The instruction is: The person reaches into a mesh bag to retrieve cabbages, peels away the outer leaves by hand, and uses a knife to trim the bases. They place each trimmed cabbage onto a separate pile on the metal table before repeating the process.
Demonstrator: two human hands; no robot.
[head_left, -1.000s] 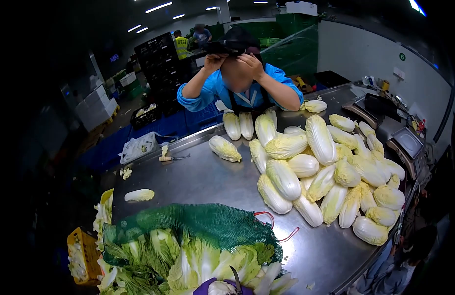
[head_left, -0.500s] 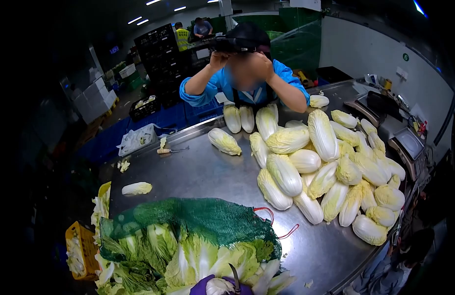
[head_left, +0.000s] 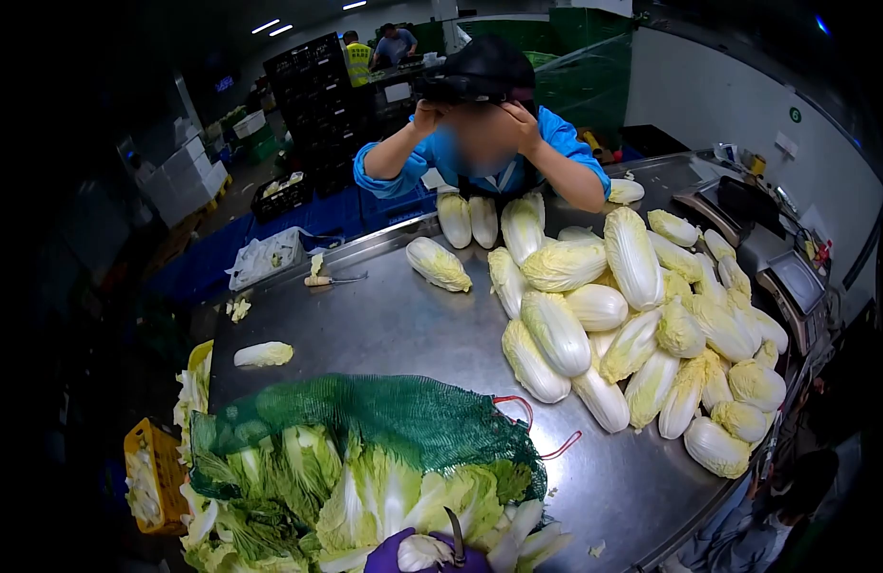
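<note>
At the bottom edge, my left hand (head_left: 385, 554), in a purple glove, is closed around a napa cabbage (head_left: 424, 552) whose pale base end faces up. Close beside it is my right hand (head_left: 475, 562), also in purple, shut on a knife with a dark curved blade (head_left: 454, 527) that points upward. Most of both hands is cut off by the frame. Just beyond them, loose green outer leaves (head_left: 384, 501) and untrimmed cabbages lie in and against a green mesh bag (head_left: 413, 411) with a red drawstring (head_left: 566, 445).
Trimmed cabbages (head_left: 632, 258) are heaped on the right of the steel table (head_left: 394, 325). A small hooked knife (head_left: 332, 280) and one small cabbage (head_left: 264, 354) lie left. Across stands a person in blue sleeves (head_left: 575, 158). A yellow crate (head_left: 155, 477) and scales (head_left: 795, 277) flank the table.
The view has shifted slightly. The person opposite still has both hands raised to their headgear. My hands stay close together at the cabbage, with little visible movement.
</note>
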